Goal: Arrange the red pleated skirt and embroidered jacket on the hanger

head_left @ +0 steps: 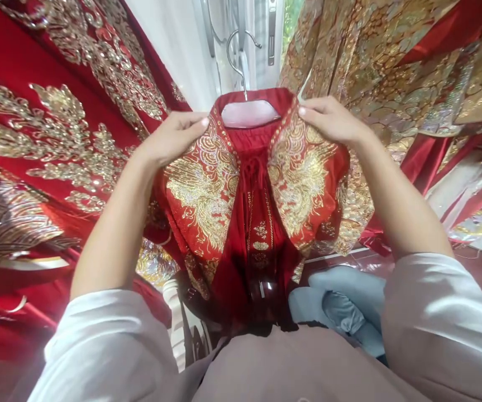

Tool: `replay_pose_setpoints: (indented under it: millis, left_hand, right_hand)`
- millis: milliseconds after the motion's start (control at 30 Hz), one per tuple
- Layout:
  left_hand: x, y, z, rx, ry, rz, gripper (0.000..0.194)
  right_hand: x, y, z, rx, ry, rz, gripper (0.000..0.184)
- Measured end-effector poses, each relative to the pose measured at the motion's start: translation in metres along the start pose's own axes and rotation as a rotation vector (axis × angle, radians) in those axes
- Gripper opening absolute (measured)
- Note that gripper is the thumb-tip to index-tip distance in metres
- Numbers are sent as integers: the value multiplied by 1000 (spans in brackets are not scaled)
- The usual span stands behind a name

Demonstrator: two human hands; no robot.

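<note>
A red jacket with gold embroidery (207, 195) hangs in front of me on a pale pink hanger (249, 113) with a metal hook (237, 56). My left hand (173, 137) pinches the jacket's left shoulder near the collar. My right hand (330, 120) grips the right shoulder in the same way. The jacket's front hangs apart, and a dark red inner garment with a small gold motif (261, 234) shows between the two panels. Both of my forearms are bare below rolled white sleeves.
More red and gold embroidered garments (56, 111) hang close on the left, and others (412, 72) on the right. A white window frame (266, 33) stands behind the hanger. A light blue cloth (341, 307) lies low on the right, near my body.
</note>
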State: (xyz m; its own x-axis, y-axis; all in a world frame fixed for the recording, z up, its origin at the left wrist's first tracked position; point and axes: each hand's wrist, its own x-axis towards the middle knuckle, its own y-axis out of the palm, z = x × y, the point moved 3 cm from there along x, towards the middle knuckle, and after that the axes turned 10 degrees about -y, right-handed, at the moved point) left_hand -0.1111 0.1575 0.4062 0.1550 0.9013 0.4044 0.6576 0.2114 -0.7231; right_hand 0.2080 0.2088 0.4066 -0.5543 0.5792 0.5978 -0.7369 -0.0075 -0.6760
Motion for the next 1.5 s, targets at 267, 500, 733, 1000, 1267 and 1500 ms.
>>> replay_pose_setpoints:
  millis: [267,500,733,1000,1267,1500]
  left_hand:
    - [-45,16,56,-69,-273,-222,55]
    - [-100,83,15,412,-240,-696,77]
    - [-217,187,104,498,-610,-254,99]
    - [-240,137,128,532,-564,-140,28]
    - [-287,179,81,383,-826,-49,18]
    - [-274,191,69,303,-754,-60,24]
  right_hand:
    - [-76,5,-49,201,204,-132,49]
    - [-131,61,-19,-309,152,-851,46]
    - [-297,208,-47,-479,573,-390,66]
    - [-348,137,-36,-320,684,58,48]
    - [-327,241,40,-414,813,347,39]
    - [-288,269,28,-313,737,253,44]
